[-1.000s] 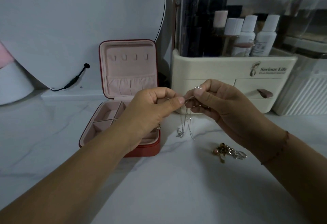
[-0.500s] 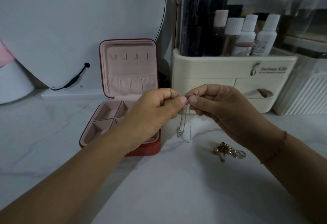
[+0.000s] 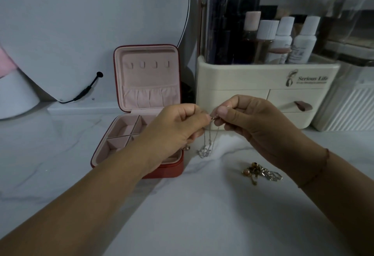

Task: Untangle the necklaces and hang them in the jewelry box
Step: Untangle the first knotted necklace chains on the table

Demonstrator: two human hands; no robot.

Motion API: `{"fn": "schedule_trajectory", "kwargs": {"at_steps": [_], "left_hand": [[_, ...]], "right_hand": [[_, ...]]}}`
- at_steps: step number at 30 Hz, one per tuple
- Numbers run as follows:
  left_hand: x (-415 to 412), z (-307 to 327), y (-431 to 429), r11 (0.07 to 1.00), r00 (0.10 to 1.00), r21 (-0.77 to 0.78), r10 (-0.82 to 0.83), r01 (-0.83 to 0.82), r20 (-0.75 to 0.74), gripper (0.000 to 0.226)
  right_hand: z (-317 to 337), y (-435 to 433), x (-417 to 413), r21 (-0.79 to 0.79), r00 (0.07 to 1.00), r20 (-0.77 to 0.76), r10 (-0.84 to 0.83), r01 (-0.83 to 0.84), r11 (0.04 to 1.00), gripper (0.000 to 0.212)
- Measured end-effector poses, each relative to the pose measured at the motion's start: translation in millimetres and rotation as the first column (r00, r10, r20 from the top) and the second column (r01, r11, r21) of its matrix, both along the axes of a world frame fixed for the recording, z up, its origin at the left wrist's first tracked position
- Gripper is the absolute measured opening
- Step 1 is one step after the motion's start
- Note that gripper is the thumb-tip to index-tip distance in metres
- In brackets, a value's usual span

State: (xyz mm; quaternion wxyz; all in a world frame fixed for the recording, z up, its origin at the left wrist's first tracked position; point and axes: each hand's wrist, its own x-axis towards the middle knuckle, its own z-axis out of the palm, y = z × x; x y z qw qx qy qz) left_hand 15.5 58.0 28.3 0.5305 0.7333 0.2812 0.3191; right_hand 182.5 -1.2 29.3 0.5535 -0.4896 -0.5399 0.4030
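Note:
A thin silver necklace hangs between my hands above the marble counter, its pendant end close to the surface. My left hand pinches the top of the chain, and my right hand pinches it right beside, fingertips nearly touching. The red jewelry box stands open behind my left hand, with a pink lining, small hooks in the upright lid and divided compartments in the base. A tangled heap of gold and silver jewelry lies on the counter under my right wrist.
A cream cosmetics organiser with bottles and drawers stands at the back right. A round mirror with a black cable leans at the back left. The white marble counter stretches towards me.
My two hands have drawn closer at the top of the chain and the right hand has dropped a little. The hanging loop has narrowed and swung slightly.

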Motion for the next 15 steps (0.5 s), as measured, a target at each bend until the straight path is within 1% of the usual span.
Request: {"fn": "schedule_trajectory", "kwargs": {"at_steps": [2,4,7,11,13,15], "left_hand": [[1.5,-3.6,0.6,0.993,0.998,0.108,0.053,-0.049,-0.040,0.019],[2.5,-4.7,0.1,0.987,0.998,0.150,0.060,-0.054,-0.030,0.015],[2.3,-3.6,0.1,0.982,0.998,0.180,0.064,-0.062,-0.007,0.010],[1.7,-6.0,4.6,0.973,0.996,0.213,0.085,-0.083,-0.002,0.008],[1.6,-6.1,4.7,0.973,0.995,0.207,0.103,-0.099,-0.009,0.006],[1.7,-5.4,3.8,0.978,0.994,0.178,0.111,-0.108,-0.004,0.008]], "right_hand": [[0.8,-0.5,2.0,-0.013,0.999,-0.051,-0.002,0.002,1.000,0.017],[1.7,-0.5,2.3,-0.022,0.997,-0.079,0.005,-0.007,1.000,0.013],[0.8,-0.3,0.0,-0.025,0.997,-0.071,0.019,-0.021,0.999,0.020],[-0.7,0.6,-1.0,-0.044,0.998,-0.058,0.029,-0.031,0.999,0.028],[-1.3,0.7,-0.6,-0.051,0.998,-0.056,0.041,-0.043,0.998,0.027],[-1.6,0.7,-0.7,-0.052,0.994,-0.090,0.053,-0.058,0.997,0.022]]}}
